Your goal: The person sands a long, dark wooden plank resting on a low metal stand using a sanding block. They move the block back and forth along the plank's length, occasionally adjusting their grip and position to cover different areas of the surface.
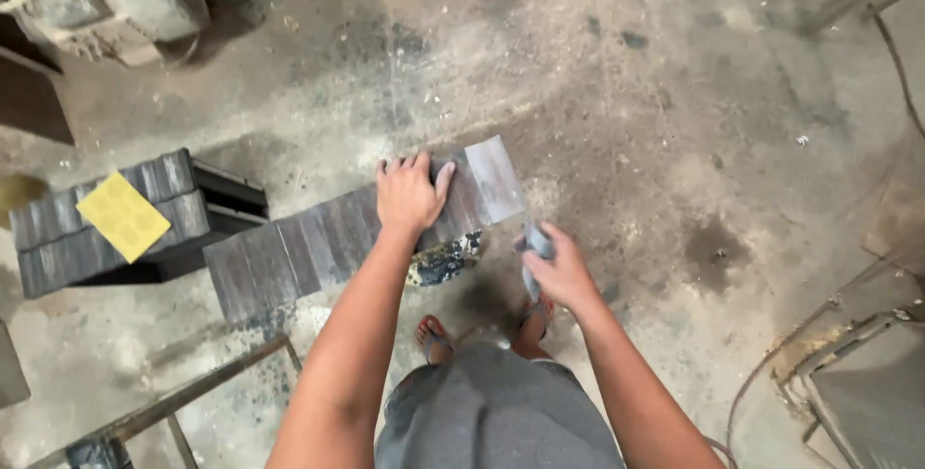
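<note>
1. Left hand (409,195) flat, fingers spread, pressing on the slat row (356,233).
2. Right hand (559,272) closed on one grey cloth (536,249), just off the row's right end.
3. Judgement: keep the row pinned while wiping along the slats.
4. Count: one stack (106,223), one yellow sheet (122,216).

**Open floor to your right, clutter to your left**

From 12 to 4 o'clock the concrete floor (674,122) lies bare, so your hands pass freely there. At 9 o'clock the row of dark planks (289,257) and the stacked block (164,180) bar the way. At 7 o'clock stands a metal frame (173,402); at 4 o'clock, machinery (858,382).
</note>
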